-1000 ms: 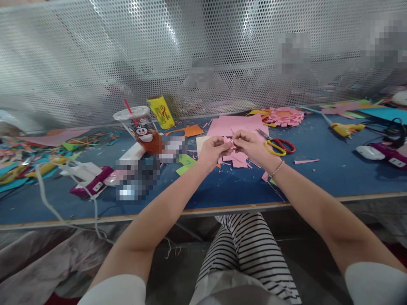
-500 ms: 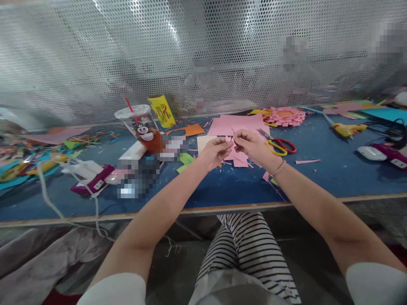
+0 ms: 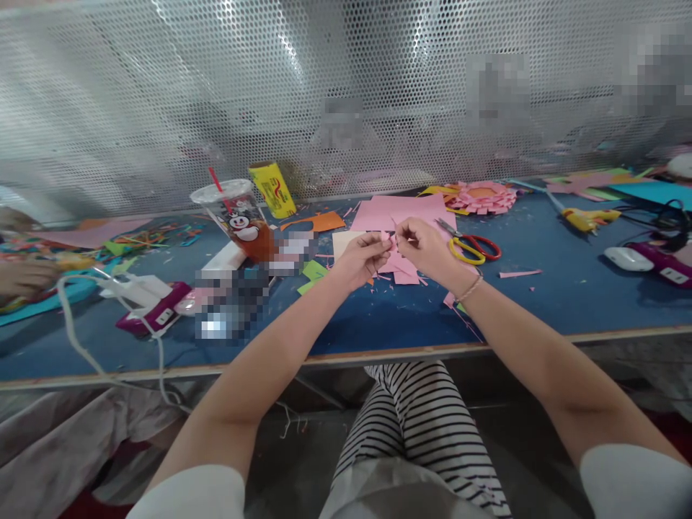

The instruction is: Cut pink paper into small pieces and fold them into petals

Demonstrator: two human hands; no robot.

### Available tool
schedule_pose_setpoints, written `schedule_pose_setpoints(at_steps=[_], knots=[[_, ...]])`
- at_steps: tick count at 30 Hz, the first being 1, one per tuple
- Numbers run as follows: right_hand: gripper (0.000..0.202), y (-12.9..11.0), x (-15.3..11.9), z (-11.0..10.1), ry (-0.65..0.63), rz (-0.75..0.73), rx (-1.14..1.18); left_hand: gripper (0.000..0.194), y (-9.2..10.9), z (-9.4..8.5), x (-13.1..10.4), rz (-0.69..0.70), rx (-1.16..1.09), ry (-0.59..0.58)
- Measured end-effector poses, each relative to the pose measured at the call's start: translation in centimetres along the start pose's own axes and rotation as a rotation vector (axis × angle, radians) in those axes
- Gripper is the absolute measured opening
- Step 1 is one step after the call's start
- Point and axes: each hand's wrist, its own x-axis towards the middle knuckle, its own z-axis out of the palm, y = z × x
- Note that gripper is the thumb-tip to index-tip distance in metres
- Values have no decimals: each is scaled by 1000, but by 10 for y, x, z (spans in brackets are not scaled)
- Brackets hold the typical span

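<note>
My left hand [image 3: 367, 258] pinches a small piece of pink paper [image 3: 386, 236] over the blue table. Close beside it on the right, my right hand [image 3: 424, 249] is closed with its fingertips at the paper's edge. What lies between the right fingertips is mostly hidden and tiny. Below and behind the hands lie cut pink paper pieces [image 3: 405, 274] and a larger pink sheet [image 3: 427, 207]. Scissors [image 3: 469, 249] with one yellow and one red handle rest just right of my right hand.
At left are a drink cup [image 3: 238, 216], a yellow box [image 3: 273, 189] and a purple power strip [image 3: 156, 310] with white cables. A co-worker's hand [image 3: 27, 277] is at the far left. Right are a pink paper flower [image 3: 481, 197] and a yellow glue gun [image 3: 589, 218].
Both my hands stay together at the pink paper, with hardly any finger motion. A co-worker's hand has come in at the far left, over the tools there. The view has shifted slightly.
</note>
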Motion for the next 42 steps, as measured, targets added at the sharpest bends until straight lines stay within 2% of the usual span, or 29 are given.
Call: schedule_pose_setpoints(at_steps=[6,13,20,25,30,42], knots=[[6,2,2,-1,17,-6,-71,24,-1,2,0,104,74,41],[5,6,3,-3,-4,53,-11,23,-2,5,0,175,108,94],[5,10,4,0,-82,245,371,19,-2,3,2,158,81,137],[10,16,4,4,-98,309,649,15,-2,1,2,124,34,113],[17,9,2,6,-98,369,838,15,-2,1,2,95,5,109],[21,10,-1,10,-128,334,790,15,-1,4,0,82,17,100]])
